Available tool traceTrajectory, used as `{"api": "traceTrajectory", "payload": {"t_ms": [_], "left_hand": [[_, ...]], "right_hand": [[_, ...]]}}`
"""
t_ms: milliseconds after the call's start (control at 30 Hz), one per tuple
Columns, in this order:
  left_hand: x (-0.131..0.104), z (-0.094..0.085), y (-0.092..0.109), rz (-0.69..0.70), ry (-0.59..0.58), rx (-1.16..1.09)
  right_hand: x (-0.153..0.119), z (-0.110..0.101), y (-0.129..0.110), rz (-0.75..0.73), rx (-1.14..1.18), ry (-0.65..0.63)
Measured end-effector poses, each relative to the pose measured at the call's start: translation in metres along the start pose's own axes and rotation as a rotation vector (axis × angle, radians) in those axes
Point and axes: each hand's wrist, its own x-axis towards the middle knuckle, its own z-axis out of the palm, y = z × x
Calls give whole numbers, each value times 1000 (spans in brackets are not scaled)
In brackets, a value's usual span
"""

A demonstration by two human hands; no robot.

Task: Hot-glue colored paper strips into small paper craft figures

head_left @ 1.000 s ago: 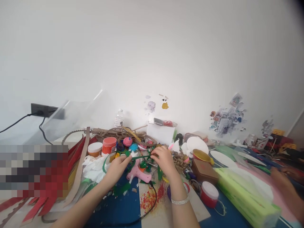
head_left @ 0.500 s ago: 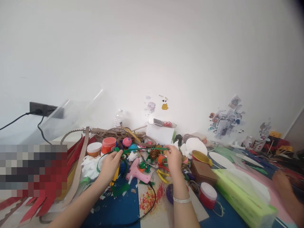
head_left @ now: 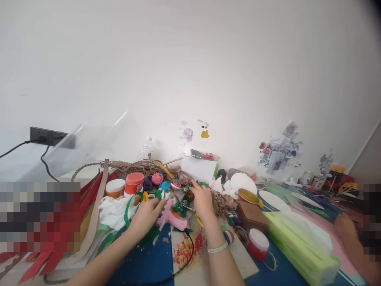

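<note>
My left hand is closed at the left of the pink glue gun, its fingertips pinching a green strip that loops beside the wrist. My right hand, with a sparkling bracelet on its wrist, reaches over the pile near a brown pine cone. Its index finger is stretched forward, and the other fingers are partly hidden; nothing shows in them. The glue gun lies between the two hands, its black cord running down over a paint-stained board.
Behind stand an orange jar, a white-lidded jar and a bottle. At the right are a brown box, a red jar and a green pack. Another person's hand rests at the far right.
My right hand has moved left and let go of the green strip's end, which was stretched between both hands. My left hand has shifted slightly right and down, toward the glue gun.
</note>
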Motion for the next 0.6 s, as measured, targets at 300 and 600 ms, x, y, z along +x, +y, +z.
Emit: {"api": "traceTrajectory", "payload": {"t_ms": [300, 600], "left_hand": [[0, 8, -2, 90, -37, 26], [-2, -3, 2, 54, 102, -118]], "right_hand": [[-15, 8, -59, -267, 247, -461], [-14, 8, -42, -268, 44, -248]]}}
